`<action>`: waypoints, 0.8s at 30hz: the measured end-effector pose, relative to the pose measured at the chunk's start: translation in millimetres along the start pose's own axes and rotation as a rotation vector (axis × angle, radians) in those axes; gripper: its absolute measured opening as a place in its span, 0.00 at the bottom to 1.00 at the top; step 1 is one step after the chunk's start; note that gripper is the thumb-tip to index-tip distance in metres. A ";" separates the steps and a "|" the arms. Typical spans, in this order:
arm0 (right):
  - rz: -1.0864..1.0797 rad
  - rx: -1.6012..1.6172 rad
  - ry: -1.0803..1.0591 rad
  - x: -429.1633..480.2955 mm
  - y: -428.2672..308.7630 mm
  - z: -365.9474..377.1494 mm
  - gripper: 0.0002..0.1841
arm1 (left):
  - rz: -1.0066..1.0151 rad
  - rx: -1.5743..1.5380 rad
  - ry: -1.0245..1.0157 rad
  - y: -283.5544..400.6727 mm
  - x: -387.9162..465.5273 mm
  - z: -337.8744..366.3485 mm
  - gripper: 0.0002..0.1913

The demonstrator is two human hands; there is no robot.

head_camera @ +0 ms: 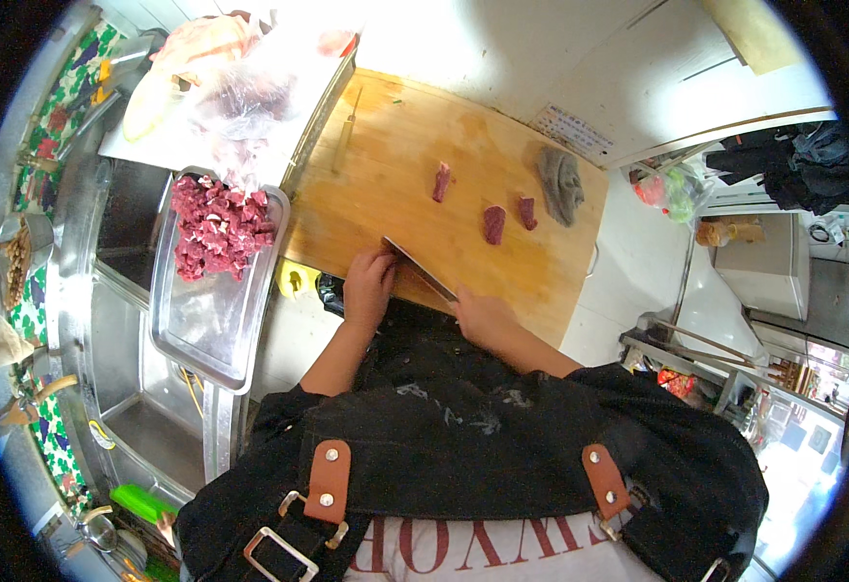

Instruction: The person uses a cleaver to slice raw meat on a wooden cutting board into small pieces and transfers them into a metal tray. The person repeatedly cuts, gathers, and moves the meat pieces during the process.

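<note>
My right hand (479, 316) grips the handle of a kitchen knife (424, 273), whose blade slants across the near edge of the wooden cutting board (381, 196). Beside the blade's far end, my left hand (370, 280) rests at the board's edge with its fingers bent; whether it holds anything is hidden. Three pieces of red meat lie farther up the board: a narrow one (440, 182), a wider one (494, 224) and a small one (527, 212). Left of the board, a metal tray (213, 331) holds a heap of cut red meat (217, 233).
A thin tool with a pale handle (343, 145) lies on the board's left part, a grey cloth (561, 185) on its right. Plastic-bagged meat (242, 102) sits on the white surface behind the tray. A metal sink (155, 429) stands at left, a white wall behind the board.
</note>
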State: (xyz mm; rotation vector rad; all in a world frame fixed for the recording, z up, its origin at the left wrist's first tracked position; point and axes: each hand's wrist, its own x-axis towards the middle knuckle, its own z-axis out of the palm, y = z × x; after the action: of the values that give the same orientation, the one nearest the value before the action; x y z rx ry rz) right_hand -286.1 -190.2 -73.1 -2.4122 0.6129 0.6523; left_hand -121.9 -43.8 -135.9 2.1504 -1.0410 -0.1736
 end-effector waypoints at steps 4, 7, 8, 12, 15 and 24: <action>-0.018 -0.001 0.031 -17.2 6.7 -8.2 0.11 | -0.115 -0.085 0.072 1.8 -7.3 -4.5 0.10; -0.057 -0.067 -0.011 -16.3 -1.0 -10.5 0.09 | -0.090 -0.125 0.039 11.0 -1.2 -11.6 0.10; -0.065 -0.061 -0.004 -15.1 -1.3 -6.5 0.10 | -0.074 -0.106 0.033 9.0 -2.2 -11.0 0.09; -0.069 -0.074 -0.007 3.7 -18.0 -2.4 0.10 | 0.040 0.049 -0.031 -6.8 -11.3 5.0 0.07; -0.049 -0.051 0.010 14.1 -17.1 3.7 0.12 | 0.097 0.088 -0.060 6.5 -17.3 5.8 0.06; -0.159 0.703 -0.001 -0.2 5.7 -26.0 0.16 | -0.913 -1.290 0.052 -19.0 24.7 -3.6 0.15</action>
State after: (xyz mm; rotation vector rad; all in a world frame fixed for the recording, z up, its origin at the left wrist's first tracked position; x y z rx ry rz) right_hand -281.3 -210.4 -56.4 -1.7756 0.5290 0.2965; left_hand -92.1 -52.0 -141.4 1.2017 0.2338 -0.9102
